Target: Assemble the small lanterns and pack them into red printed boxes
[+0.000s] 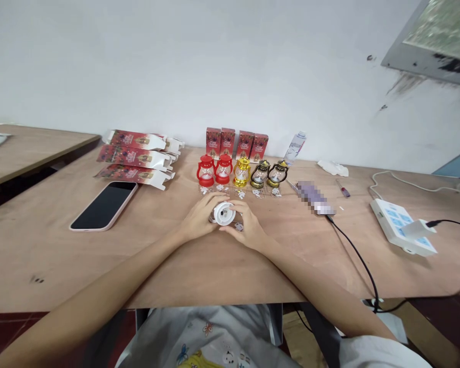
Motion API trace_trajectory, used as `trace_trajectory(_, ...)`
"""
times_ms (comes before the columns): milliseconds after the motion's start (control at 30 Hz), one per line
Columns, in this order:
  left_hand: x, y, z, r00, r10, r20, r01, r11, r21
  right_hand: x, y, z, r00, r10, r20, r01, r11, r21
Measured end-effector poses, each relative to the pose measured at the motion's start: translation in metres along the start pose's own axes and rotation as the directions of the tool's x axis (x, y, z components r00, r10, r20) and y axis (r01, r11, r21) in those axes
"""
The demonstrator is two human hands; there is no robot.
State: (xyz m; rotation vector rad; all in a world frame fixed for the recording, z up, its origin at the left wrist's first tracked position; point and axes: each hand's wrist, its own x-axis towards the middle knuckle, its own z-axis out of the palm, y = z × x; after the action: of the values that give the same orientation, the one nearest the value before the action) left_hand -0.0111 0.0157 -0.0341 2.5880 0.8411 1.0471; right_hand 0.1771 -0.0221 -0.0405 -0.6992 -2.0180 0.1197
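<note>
While resting on the pale plywood table [61, 266], gripping a small round white plastic lantern part [224, 213] from both sides, left hand [199, 221] and right hand [249, 230] alike with fingers curled snug, just before the row of red, gold and black toy lanterns [242, 172].

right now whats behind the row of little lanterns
Four upright red boxes stand behind the lanterns, near the wall, with a plastic bottle leaning further right. The lanterns cover the boxes' bottom edges, so those cannot be seen.
</note>
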Motion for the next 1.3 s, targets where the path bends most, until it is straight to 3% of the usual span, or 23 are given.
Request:
trace_trajectory(100,0.001,0.001,-0.001,0.998,-0.012,-0.062,0.01,0.999,-0.037,0.002,0.005,-0.006,0.999,0.023,-0.034,-0.023,1.0,0.003)
trace_trajectory(333,0.004,0.005,-0.004,0.973,-0.147,-0.18,0.129,0.986,-0.11,0.0,0.036,-0.015,0.936,0.341,0.082,-0.305,0.907,-0.289)
trace_trajectory(500,0.004,0.005,-0.003,0.972,-0.149,-0.184,0.126,0.983,-0.131,0.0,0.036,-0.012,0.918,0.324,0.227,-0.226,0.9,-0.372)
trace_trajectory(633,0.003,0.003,0.0,0.984,-0.096,-0.153,0.078,0.99,-0.12,0.001,0.034,-0.009,0.9,0.349,0.262,-0.216,0.878,-0.427)
trace_trajectory(833,0.003,0.002,0.002,0.987,-0.081,-0.14,0.066,0.992,-0.108,0.001,0.037,-0.009,0.934,0.298,0.195,-0.197,0.889,-0.414)
trace_trajectory(933,0.003,0.003,0.001,0.988,-0.098,-0.117,0.085,0.99,-0.109,0.003,0.026,-0.012,0.979,0.202,0.014,-0.187,0.929,-0.319)
trace_trajectory(1033,0.002,0.004,0.001,0.987,-0.141,-0.079,0.132,0.985,-0.111,0.005,0.007,-0.014,0.973,0.145,-0.179,-0.18,0.963,-0.2)
trace_trajectory(1167,0.001,0.006,0.004,0.981,-0.181,-0.065,0.173,0.979,-0.111,0.004,-0.011,-0.01,0.975,0.143,-0.169,-0.165,0.979,-0.119)
trace_trajectory(1300,0.0,0.009,0.009,0.985,-0.16,-0.068,0.153,0.983,-0.105,0.001,-0.011,-0.003,0.977,0.155,-0.149,-0.17,0.981,-0.093)
